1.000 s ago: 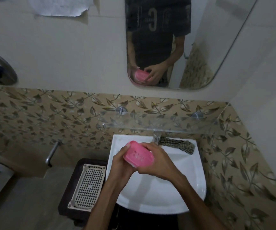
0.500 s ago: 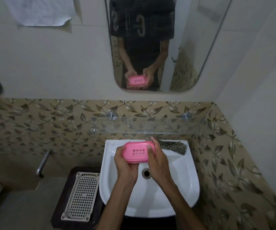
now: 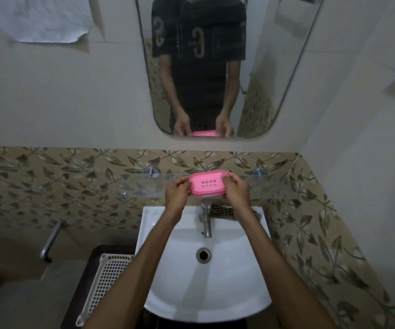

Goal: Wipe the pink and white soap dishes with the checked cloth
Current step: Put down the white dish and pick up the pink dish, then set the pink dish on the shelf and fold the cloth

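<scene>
Over the glass shelf (image 3: pixel 272 184), your left hand (image 3: pixel 177 192) and right hand (image 3: pixel 236 189) pinch the ends of the pink soap dish (image 3: pixel 207 185). Let go too near the front edge and it could fall into the sink (image 3: pixel 251 276).

Head camera looks down over the sink (image 3: pixel 168 293).

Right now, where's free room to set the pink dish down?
Glass shelf is bare left of the left hand, and right of the right hand. Basin around the drain is open. Crowded behind the tap: cloth.
</scene>
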